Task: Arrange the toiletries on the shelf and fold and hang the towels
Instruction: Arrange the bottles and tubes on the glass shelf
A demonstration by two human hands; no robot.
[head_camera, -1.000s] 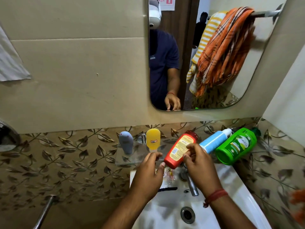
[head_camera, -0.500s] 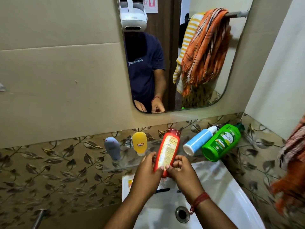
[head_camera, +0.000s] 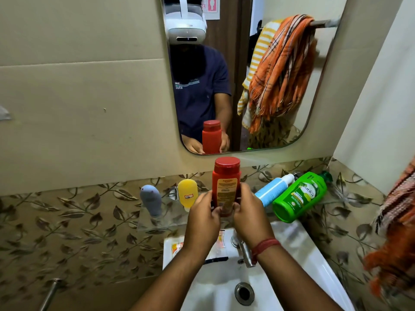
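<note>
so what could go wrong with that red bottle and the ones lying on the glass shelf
1. The green bottle lies tilted with its base past the glass shelf edge, above the sink; a nudge could tip it in.
2. The blue bottle lies beside it and may roll.
3. Both hands, left hand and right hand, hold the red bottle low, so it could topple when released.

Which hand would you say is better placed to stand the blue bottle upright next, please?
Right. The right hand grips the red bottle on the side nearest the blue bottle, which lies tilted just beyond it; the left hand would have to cross over.
</note>
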